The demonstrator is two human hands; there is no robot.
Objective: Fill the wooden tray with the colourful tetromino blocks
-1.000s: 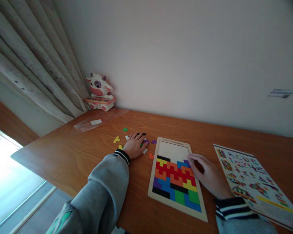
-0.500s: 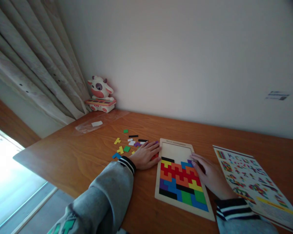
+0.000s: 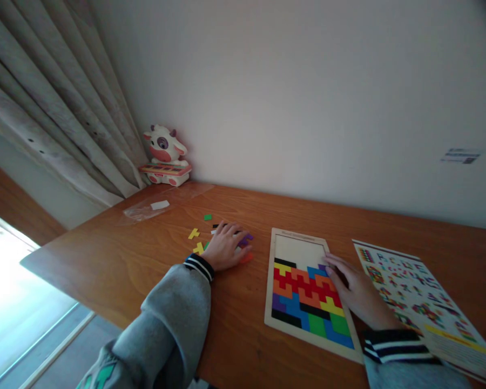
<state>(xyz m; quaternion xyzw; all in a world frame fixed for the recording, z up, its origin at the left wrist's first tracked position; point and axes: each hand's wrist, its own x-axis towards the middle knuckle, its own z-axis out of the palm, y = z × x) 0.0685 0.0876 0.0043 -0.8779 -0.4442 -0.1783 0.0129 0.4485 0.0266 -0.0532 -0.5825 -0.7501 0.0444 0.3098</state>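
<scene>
My left hand [image 3: 225, 247] lies palm down over a pile of loose puzzle pieces, its fingers spread. Beneath and beside the fingers show an orange piece [image 3: 247, 258] and a purple piece [image 3: 249, 236]; others are hidden by the hand. A wooden puzzle board [image 3: 299, 335] lies flat, its lower part filled with coloured block pieces and its upper part bare. My right hand [image 3: 354, 286] holds the board's right rim, fingertips beside a small purple piece [image 3: 322, 267] at the edge of the filled area.
A printed pattern sheet [image 3: 413, 286] lies right of the board. Yellow pieces [image 3: 193, 234] and a green piece [image 3: 208, 217] lie left of my left hand. Farther back are a clear plastic bag [image 3: 141, 212] and a cow toy with a keyboard [image 3: 166, 156], near a curtain [image 3: 65, 97].
My left hand has moved left, away from the board's edge and onto the loose pieces, with orange or red beneath it. The board has shifted slightly right together with my right hand.
</scene>
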